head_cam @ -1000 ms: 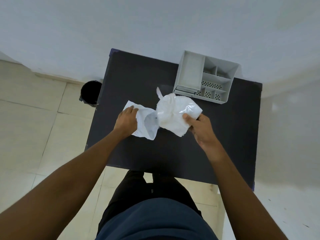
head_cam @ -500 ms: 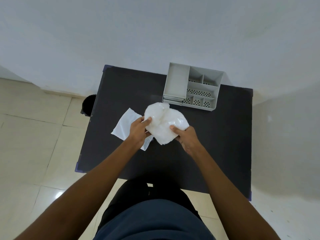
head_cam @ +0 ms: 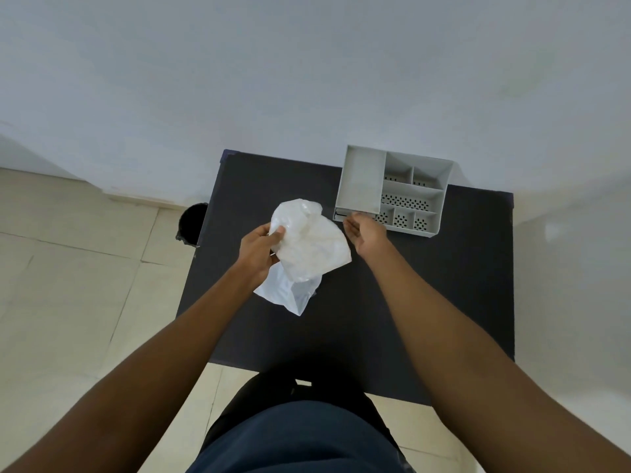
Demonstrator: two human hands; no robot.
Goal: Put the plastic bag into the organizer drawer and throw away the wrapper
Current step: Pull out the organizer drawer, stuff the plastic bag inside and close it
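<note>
My left hand point(head_cam: 256, 251) grips a crumpled translucent plastic bag point(head_cam: 309, 244) above the middle of the black table point(head_cam: 426, 285). A flat white wrapper point(head_cam: 285, 293) shows just below the bag, by my left wrist; whether it rests on the table or is held I cannot tell. My right hand point(head_cam: 365, 232) holds nothing, fingers apart, and reaches to the front left corner of the grey organizer point(head_cam: 392, 192), where its low drawer point(head_cam: 341, 213) sits. The organizer stands at the table's far right, with several compartments on top.
A black bin point(head_cam: 191, 225) stands on the tiled floor just left of the table's far left side. A white wall runs behind the table. My legs are against the table's near edge.
My right hand has let go of the bag and moved right to the organizer's front. My left hand now holds the bag alone, and the wrapper has shifted beneath it.
</note>
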